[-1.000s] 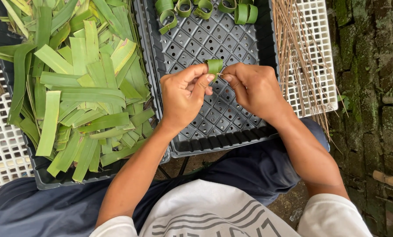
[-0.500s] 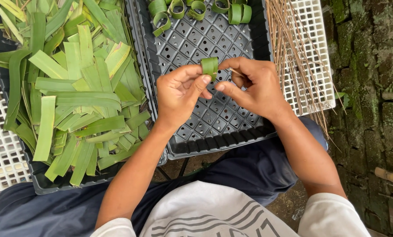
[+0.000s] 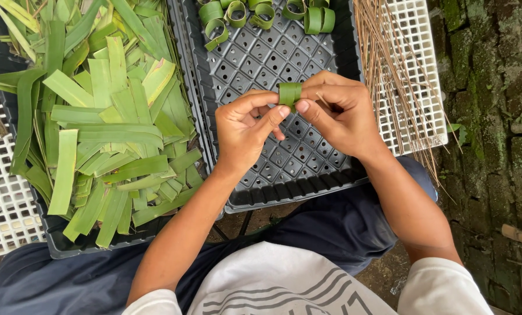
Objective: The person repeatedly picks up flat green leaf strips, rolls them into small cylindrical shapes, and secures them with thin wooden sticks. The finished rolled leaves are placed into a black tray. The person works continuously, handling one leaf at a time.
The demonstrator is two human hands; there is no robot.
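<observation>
Both hands meet above the dark tray (image 3: pixel 331 169). The left hand (image 3: pixel 244 131) and right hand (image 3: pixel 339 114) each have their grip clamped on one small leaf ring (image 3: pixel 289 93), pinched between thumbs and fingertips (held up in the air, not resting on the tray). More rings (image 3: pixel 261 13) lie at the tray's far end. Cut leaf strips (image 3: pixel 103 116) fill the tray to the left; thin sticks (image 3: pixel 389 64) lie on the white crate (image 3: pixel 421 35) to the right.
</observation>
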